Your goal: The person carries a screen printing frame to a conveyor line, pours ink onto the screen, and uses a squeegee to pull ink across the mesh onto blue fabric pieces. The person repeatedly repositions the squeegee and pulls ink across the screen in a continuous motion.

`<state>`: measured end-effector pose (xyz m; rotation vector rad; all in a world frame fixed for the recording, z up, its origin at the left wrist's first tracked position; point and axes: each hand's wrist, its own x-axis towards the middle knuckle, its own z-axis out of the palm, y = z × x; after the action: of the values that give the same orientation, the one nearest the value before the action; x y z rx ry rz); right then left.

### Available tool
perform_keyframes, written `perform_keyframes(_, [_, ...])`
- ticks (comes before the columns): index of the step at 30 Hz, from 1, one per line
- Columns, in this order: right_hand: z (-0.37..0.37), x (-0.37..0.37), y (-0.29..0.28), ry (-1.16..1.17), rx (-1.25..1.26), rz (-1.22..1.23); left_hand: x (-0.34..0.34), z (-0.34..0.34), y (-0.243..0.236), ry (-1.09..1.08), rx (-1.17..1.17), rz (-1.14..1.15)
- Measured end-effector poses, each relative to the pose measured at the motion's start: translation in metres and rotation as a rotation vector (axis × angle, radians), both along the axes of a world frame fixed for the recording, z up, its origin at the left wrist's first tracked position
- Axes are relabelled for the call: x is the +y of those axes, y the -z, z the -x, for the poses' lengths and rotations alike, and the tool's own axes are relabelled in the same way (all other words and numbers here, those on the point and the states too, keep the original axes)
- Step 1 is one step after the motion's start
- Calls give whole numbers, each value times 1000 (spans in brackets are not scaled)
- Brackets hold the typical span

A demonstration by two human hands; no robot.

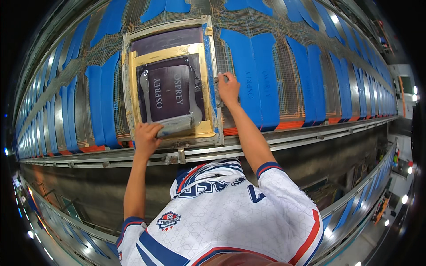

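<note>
A screen-printing frame (216, 57) lies flat on the long table, its dark mesh bordered by yellow tape. Pale lettering shows through the mesh, and a wet, glossy, clear-looking ink (194, 106) runs in streaks down both sides of it. My left hand (147, 138) is closed around the left end of a grey squeegee (176, 126), which rests across the near end of the mesh. At the frame's right rail, my right hand (228, 88) is curled closed on the edge; its fingertips are partly hidden.
Blue fabric pieces (255, 84) lie in rows along the table on both sides of the frame, some with faint printed lettering. A metal rail (284, 140) runs along the table's near edge. Behind me stands another long table (355, 195) with blue pieces.
</note>
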<state>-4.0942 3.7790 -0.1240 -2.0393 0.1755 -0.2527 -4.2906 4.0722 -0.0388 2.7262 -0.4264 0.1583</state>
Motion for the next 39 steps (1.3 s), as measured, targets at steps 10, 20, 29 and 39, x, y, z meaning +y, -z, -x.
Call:
perform_keyframes(10, [2, 27, 12, -48, 122, 213, 29, 19, 25, 76, -23, -76])
perform_keyframes(20, [-64, 84, -97, -763, 99, 199, 78, -195, 20, 56, 9, 48])
perform_keyframes(29, [-114, 151, -69, -918, 73, 717, 85, -266, 23, -6, 197, -20])
perform_keyframes(39, [56, 118, -58, -976, -60, 723, 58, -87, 34, 52, 118, 55])
